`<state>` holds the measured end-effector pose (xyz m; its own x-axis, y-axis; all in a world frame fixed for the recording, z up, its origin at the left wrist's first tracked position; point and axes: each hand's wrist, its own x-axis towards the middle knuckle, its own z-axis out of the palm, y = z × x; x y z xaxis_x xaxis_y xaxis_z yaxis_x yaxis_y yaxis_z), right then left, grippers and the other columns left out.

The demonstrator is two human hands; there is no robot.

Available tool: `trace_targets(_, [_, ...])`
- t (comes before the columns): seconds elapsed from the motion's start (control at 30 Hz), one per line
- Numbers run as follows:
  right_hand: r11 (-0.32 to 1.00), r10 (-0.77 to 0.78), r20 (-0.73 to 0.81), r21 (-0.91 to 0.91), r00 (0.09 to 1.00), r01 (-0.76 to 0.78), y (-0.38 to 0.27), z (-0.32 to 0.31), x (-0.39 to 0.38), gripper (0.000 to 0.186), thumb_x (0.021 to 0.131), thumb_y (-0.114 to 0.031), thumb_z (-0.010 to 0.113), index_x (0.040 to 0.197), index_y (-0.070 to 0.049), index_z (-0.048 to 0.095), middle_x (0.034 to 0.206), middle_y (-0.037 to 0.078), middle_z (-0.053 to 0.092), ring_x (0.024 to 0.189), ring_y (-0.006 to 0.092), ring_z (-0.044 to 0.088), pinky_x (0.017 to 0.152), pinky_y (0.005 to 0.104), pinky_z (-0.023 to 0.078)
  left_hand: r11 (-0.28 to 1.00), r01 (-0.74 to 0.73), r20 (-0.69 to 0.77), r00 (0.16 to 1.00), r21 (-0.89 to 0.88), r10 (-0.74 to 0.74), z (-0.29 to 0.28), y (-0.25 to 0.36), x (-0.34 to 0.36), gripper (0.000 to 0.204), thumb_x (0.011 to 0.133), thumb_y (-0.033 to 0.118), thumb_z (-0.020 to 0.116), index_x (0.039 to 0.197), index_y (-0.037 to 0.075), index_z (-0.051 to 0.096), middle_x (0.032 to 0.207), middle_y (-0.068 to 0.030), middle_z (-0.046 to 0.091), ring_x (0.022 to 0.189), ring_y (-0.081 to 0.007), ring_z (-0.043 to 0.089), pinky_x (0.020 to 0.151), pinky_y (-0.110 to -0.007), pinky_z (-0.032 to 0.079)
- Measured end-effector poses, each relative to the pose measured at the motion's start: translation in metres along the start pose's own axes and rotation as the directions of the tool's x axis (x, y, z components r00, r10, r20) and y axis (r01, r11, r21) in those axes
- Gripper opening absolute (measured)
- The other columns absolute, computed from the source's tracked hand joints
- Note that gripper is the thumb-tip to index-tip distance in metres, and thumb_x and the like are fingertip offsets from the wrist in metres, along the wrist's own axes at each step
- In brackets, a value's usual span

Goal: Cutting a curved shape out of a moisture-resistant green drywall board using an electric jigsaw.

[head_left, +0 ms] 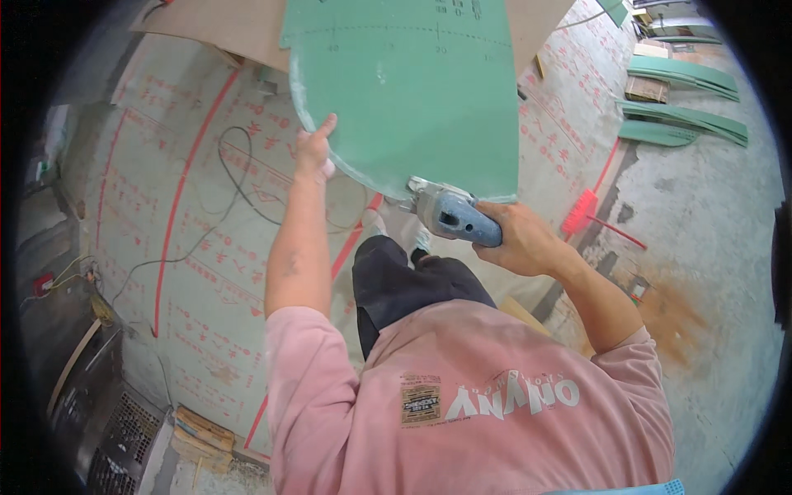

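Note:
A green plasterboard sheet (pixel 404 107) reaches toward me, its near left edge cut in a curve with a pale, dusty rim. My left hand (pixel 316 153) grips that curved edge, thumb on top and fingers underneath, partly hidden. At the sheet's near end, my right hand (pixel 525 239) is wrapped round the blue-grey body of a jigsaw (pixel 456 216). The jigsaw's metal front meets the board's near edge; its blade cannot be made out.
Beneath the green sheet lies a brown board (pixel 206 29). A dark cable (pixel 235 186) loops over the printed floor covering (pixel 198 330) at left. To the right are a red broom (pixel 581 212) and stacked curved green strips (pixel 685 74). A grilled metal box (pixel 128 429) stands lower left.

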<state>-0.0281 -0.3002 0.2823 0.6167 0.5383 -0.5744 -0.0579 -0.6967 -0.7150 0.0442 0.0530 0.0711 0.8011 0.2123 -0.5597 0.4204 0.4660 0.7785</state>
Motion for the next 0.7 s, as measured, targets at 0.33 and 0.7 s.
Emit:
trace_targets(0.33, [0.996, 0.076, -0.005, 0.055, 0.997, -0.075, -0.007, -0.002, -0.007, 0.037, 0.077, -0.015, 0.071, 0.112, -0.003, 0.068, 0.094, 0.023, 0.069, 0.089, 0.0429, 0.066, 0.08, 0.0468, 0.052, 0.977, 0.187, 0.099, 0.979, -0.099, -0.178, -0.007, 0.005, 0.011, 0.048, 0.094, 0.01, 0.075, 0.135, -0.006, 0.057, 0.129, -0.0171, 0.065, 0.112, -0.0321, 0.066, 0.098, -0.049, 0.056])
trace_targets(0.7, [0.996, 0.08, 0.003, 0.027, 0.997, -0.08, -0.012, -0.007, 0.003, 0.037, 0.077, -0.013, 0.072, 0.11, 0.0, 0.066, 0.096, 0.023, 0.069, 0.09, 0.0435, 0.066, 0.081, 0.0462, 0.053, 0.981, 0.186, 0.12, 0.976, -0.05, -0.179, -0.008, 0.022, 0.036, 0.052, 0.095, 0.016, 0.076, 0.137, -0.006, 0.054, 0.128, -0.0172, 0.064, 0.111, -0.0316, 0.065, 0.098, -0.049, 0.055])
